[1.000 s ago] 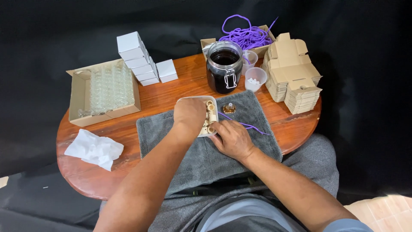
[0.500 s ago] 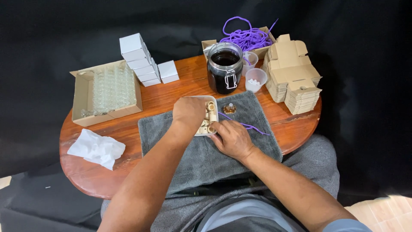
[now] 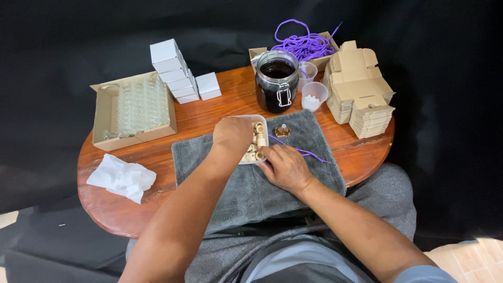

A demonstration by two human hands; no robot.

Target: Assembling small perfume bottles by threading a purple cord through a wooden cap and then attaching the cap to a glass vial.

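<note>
Over the tray (image 3: 262, 123), upright corks (image 3: 258, 129)

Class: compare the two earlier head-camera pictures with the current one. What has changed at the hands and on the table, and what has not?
Almost nothing changed. The left hand rests over the small white tray of corks as before, and the right hand stays at its near edge, fingers perhaps slightly shifted. Nothing was visibly picked up or let go. Dark jar, grey towel, boxes and purple cord kept their places.

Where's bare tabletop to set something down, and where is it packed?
Free: wood between the bottle carton and the grey towel, and the near-left edge below the crumpled tissue. Crowded: the far right around the jar, cups and flat box stacks, and mid-towel, where both hands work at the small tray.
</note>
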